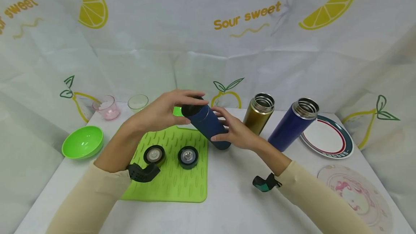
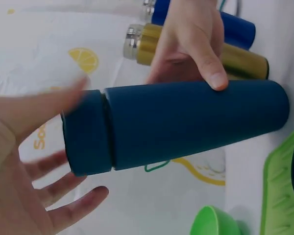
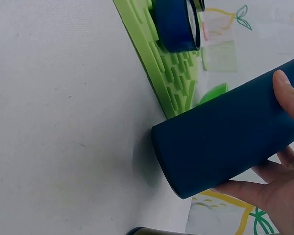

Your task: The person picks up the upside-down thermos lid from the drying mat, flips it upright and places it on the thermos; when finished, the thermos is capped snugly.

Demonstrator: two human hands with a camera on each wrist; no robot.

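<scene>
A dark blue thermos bottle [image 1: 208, 124] leans to the left at the middle of the table, its lid [image 2: 88, 134] in place. My right hand [image 1: 239, 130] grips its body, with the thumb on one side and fingers on the other. Around the lid, my left hand [image 1: 164, 110] has its thumb and fingers spread loosely. In the left wrist view that thumb is blurred by motion and the fingers are extended. Two round lids [image 1: 154, 154] lie on a green mat [image 1: 175, 187] below the left hand.
To the right stand an uncapped gold bottle [image 1: 259, 113] and an uncapped blue bottle [image 1: 292, 124]. Beyond them lie a rimmed plate [image 1: 325, 136] and a pink-patterned round mat [image 1: 354, 194]. A green bowl [image 1: 82, 142], a pink glass [image 1: 108, 108] and a clear glass [image 1: 138, 102] are at the left.
</scene>
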